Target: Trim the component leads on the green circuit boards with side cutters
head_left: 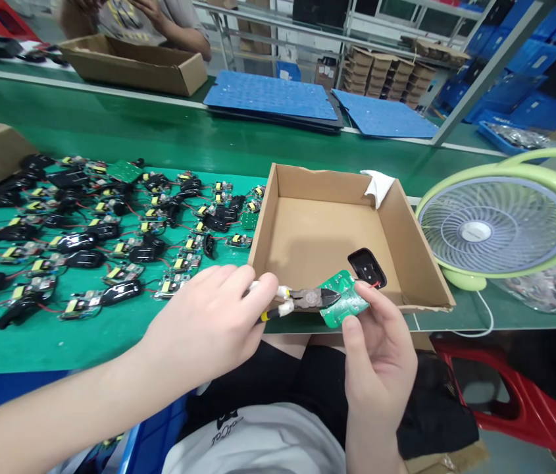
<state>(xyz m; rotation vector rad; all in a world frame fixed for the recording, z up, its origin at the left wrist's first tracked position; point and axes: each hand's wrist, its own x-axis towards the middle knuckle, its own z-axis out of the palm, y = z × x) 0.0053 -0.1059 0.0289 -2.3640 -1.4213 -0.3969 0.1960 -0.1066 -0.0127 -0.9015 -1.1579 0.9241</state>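
My left hand (211, 322) grips small cutting pliers (307, 299) by their white and yellow handles. The jaws rest on a green circuit board (349, 306), which my right hand (379, 355) holds between thumb and fingers. A black plastic shell (367, 266) hangs from that board on red wires, just above my right fingers. Both hands hover at the near edge of an open cardboard box (307, 230).
Several more green boards wired to black shells (85, 243) are spread over the green mat on the left. A green desk fan (499, 224) stands to the right. Blue trays (272, 95), another carton (134, 62) and a person sit beyond the belt. A red stool (519, 395) is at lower right.
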